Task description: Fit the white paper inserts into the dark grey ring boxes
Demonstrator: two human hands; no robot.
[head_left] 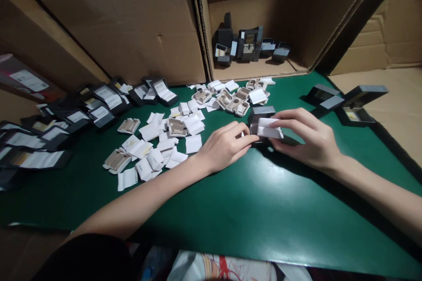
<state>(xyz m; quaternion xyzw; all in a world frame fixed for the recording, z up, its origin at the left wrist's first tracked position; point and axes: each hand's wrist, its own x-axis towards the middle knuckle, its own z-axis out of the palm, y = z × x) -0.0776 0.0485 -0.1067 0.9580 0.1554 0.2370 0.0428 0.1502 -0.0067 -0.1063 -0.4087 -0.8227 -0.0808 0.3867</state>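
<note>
Between my hands, over the green table (211,210), is a small dark hinged box (262,112) with its lid raised. My right hand (305,138) is closed on a white folded card insert (268,130), thumb below and fingers above, right at the box's opening. From the other side my left hand (229,144) grips the box, its fingers bent against the left edge. Part of the box is hidden by the insert and my fingers. Left of my hands lies a loose spread of white card inserts (148,131), some showing a brown cut-out side.
Several open dark boxes (105,96) crowd the table's left side. Two more open dark boxes (358,107) stand at the right. A cardboard carton (244,1) at the back holds several dark boxes (250,45). Cardboard walls (132,17) line the back.
</note>
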